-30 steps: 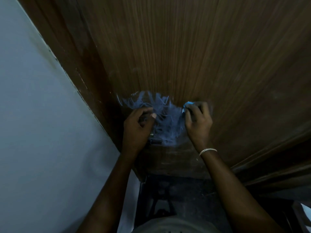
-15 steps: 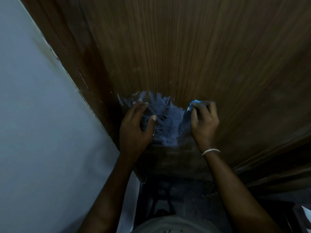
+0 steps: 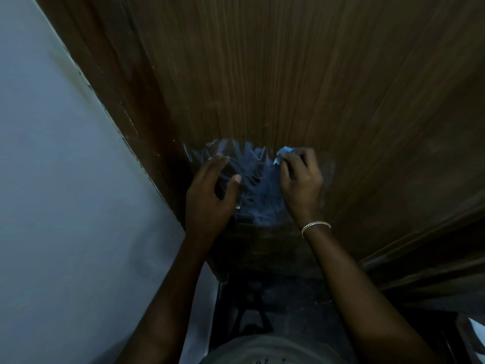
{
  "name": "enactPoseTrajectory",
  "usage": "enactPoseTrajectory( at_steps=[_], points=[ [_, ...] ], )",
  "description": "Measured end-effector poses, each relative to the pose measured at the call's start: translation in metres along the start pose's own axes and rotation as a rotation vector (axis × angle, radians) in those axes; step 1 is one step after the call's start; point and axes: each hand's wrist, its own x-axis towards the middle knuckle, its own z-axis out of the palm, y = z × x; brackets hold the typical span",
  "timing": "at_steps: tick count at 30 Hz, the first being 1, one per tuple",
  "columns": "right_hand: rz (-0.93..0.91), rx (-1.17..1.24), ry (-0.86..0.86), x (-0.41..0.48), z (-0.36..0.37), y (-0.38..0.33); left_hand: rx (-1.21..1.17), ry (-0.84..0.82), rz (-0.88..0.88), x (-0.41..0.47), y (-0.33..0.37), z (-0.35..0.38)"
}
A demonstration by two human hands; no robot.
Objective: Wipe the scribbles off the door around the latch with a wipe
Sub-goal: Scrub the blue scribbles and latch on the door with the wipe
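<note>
grips the blue wipe under curled right fingers, pressed to the door at the scribbles' right edge. rests straight left fingers left, beyond the latch. wipe slid slightly left since before.

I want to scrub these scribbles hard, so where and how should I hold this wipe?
By its bunched middle: the wipe is crumpled against the door, so the right hand, coming from below, can curl over it and press; loose edges would likely slip.
</note>
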Motion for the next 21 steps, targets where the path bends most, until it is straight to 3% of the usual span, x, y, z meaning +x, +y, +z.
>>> enactPoseTrajectory(
  at_steps=[3,8,14,19,21],
  points=[
    [0.009,-0.041,-0.124,-0.019,-0.002,0.007,-0.009,0.007,0.010,0.001,-0.002,-0.001],
    [0.041,0.011,0.031,0.000,-0.002,0.004,-0.035,0.036,0.016,-0.002,-0.005,-0.004],
    [-0.009,-0.006,-0.118,-0.021,0.015,0.003,-0.007,0.026,0.012,-0.002,-0.003,-0.008],
    [0.041,0.051,0.017,-0.002,0.012,-0.003,0.006,0.044,0.010,-0.002,-0.007,-0.016],
    [0.004,0.047,-0.010,0.002,0.023,-0.018,0.020,0.037,0.010,-0.001,-0.009,-0.015]
  ],
)
